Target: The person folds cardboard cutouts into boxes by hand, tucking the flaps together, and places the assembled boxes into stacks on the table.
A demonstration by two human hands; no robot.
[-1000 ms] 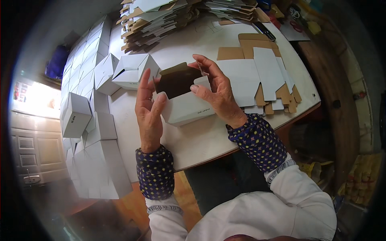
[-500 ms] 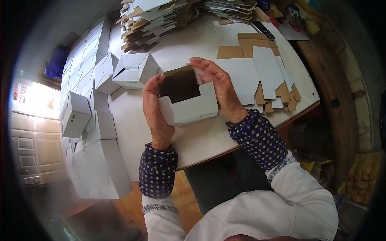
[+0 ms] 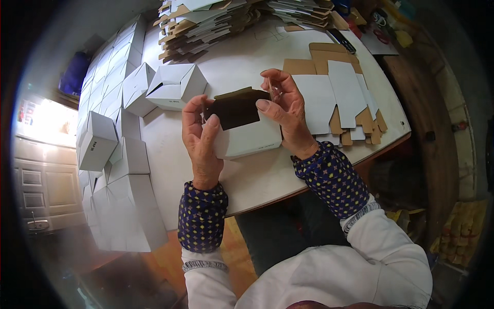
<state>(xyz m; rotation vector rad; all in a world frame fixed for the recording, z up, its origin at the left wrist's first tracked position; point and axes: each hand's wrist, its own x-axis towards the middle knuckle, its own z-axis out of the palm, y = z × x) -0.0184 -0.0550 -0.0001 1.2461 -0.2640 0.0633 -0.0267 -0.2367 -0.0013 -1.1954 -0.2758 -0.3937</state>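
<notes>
Between my hands is a white cardboard box (image 3: 248,140), its top uncovered and its inside dark brown. My left hand (image 3: 201,135) is closed on the box's left side, thumb over the upper edge and fingers behind the side flap. On the right side, my right hand (image 3: 289,117) grips the box with its thumb on the top corner and curled fingers at a raised side flap. A brown-lined back flap (image 3: 239,95) stands tilted along the far edge. The box's underside is hidden.
Folded white boxes (image 3: 177,88) stand beyond my left hand, with rows of similar boxes (image 3: 126,216) along the left. Flat cardboard blanks (image 3: 347,95) lie at the right, near a black remote control (image 3: 341,40). A tall stack of blanks (image 3: 206,28) occupies the table's (image 3: 267,180) far side.
Both thumbs have come over the box's upper edge at its side flaps. The back flap now leans further inward, and my right fingers have curled around the right flap.
</notes>
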